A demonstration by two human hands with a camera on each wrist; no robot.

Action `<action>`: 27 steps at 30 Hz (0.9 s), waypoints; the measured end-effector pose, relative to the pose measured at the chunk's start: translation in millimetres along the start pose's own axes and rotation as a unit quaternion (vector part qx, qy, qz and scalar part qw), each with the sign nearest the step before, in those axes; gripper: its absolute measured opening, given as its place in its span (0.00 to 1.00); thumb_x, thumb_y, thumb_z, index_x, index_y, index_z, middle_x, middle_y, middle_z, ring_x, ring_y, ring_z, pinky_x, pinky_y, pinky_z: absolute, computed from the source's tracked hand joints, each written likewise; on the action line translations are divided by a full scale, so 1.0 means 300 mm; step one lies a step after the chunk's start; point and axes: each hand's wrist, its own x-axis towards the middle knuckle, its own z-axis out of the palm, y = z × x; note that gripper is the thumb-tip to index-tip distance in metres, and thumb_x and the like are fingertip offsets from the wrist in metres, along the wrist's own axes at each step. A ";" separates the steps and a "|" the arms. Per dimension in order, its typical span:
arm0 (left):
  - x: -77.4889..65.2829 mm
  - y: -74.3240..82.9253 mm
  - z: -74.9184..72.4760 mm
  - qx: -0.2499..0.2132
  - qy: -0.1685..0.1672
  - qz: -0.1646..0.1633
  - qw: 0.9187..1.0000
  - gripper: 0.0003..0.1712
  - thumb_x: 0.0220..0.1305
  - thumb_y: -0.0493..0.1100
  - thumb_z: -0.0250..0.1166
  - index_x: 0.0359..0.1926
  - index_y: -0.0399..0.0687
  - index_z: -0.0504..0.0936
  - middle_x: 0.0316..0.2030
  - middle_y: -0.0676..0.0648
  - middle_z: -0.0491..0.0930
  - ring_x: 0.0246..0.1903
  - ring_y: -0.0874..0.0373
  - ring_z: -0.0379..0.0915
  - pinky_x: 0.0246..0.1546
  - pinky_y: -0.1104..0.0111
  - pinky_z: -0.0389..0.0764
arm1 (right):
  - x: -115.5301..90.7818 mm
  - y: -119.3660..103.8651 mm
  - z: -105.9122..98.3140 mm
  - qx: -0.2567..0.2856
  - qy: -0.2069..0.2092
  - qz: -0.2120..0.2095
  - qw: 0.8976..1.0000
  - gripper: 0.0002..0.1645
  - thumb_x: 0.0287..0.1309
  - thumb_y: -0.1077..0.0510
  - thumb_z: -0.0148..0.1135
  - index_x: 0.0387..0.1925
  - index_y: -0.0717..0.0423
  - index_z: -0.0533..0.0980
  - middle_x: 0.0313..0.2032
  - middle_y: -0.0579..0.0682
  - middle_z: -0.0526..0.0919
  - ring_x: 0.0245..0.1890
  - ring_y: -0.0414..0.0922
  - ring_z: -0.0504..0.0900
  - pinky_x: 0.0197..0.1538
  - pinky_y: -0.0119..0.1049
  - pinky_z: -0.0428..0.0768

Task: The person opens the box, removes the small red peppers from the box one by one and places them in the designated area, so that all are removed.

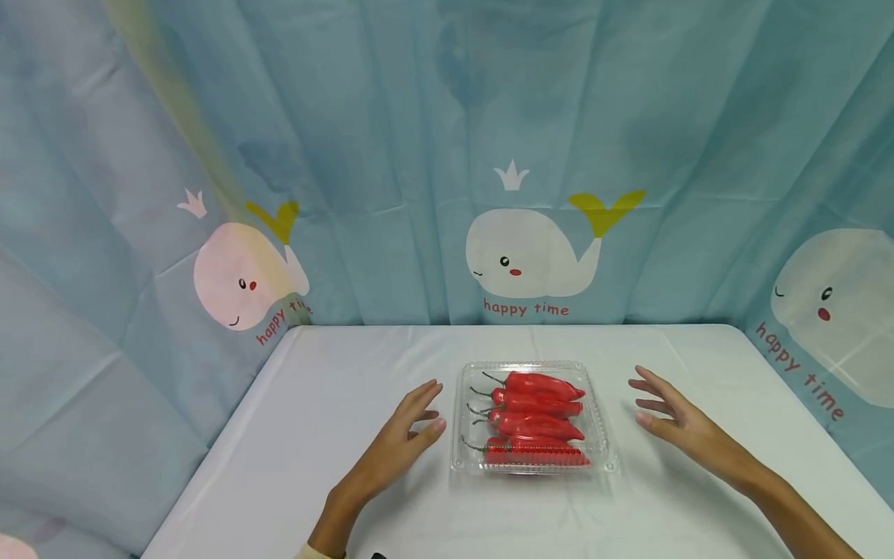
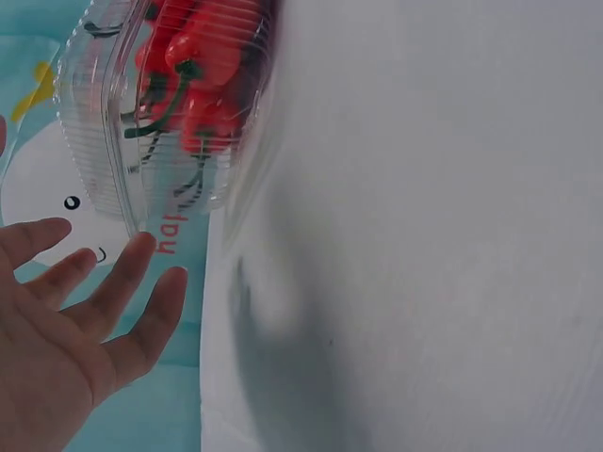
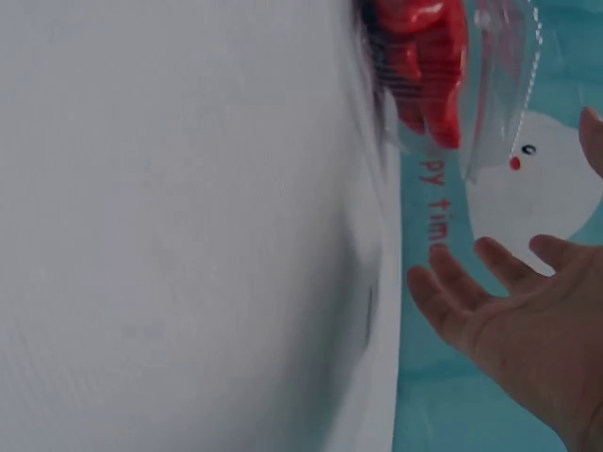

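Note:
A clear plastic clamshell box (image 1: 602,435) with its lid down stands on the white table. Inside it lie several red peppers (image 1: 534,425), stems pointing left, visible through the lid. My left hand (image 1: 401,439) hovers just left of the box, fingers spread and holding nothing. On the other side, my right hand (image 1: 673,419) is held over the table, a little apart from the box, also with fingers spread and nothing in them. The left wrist view shows the stem ends and the ribbed side wall of the box (image 2: 94,160); the right wrist view catches the pepper tips (image 3: 438,113).
A white cloth (image 1: 279,466) covers the table. Behind it and along both sides hangs a light blue curtain (image 1: 391,256) printed with white whales and "happy time". The small dark end of something (image 1: 378,556) shows at the bottom edge.

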 end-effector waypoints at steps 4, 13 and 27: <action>-0.009 0.003 0.020 -0.016 -0.022 -0.006 1.000 0.38 0.79 0.52 0.62 0.84 0.63 0.59 0.84 0.51 0.52 0.71 0.45 0.72 0.64 0.49 0.79 | -0.012 -0.014 0.031 0.026 -0.014 -0.005 1.000 0.47 0.77 0.56 0.59 0.86 0.37 0.46 0.78 0.62 0.60 0.71 0.64 0.71 0.53 0.30 0.83; -0.019 -0.006 0.048 -0.033 -0.055 -0.015 0.998 0.42 0.77 0.51 0.64 0.85 0.59 0.57 0.84 0.48 0.53 0.70 0.44 0.73 0.63 0.53 0.81 | -0.038 -0.042 0.074 0.084 -0.042 -0.011 0.996 0.46 0.73 0.61 0.63 0.84 0.41 0.55 0.77 0.45 0.64 0.68 0.30 0.74 0.55 0.32 0.85; -0.025 -0.017 0.058 -0.039 -0.060 -0.008 0.997 0.38 0.77 0.50 0.64 0.82 0.51 0.63 0.83 0.50 0.55 0.69 0.44 0.74 0.63 0.54 0.80 | -0.054 -0.041 0.106 0.116 -0.070 0.014 0.991 0.41 0.72 0.59 0.65 0.81 0.46 0.62 0.77 0.46 0.65 0.64 0.26 0.75 0.54 0.34 0.86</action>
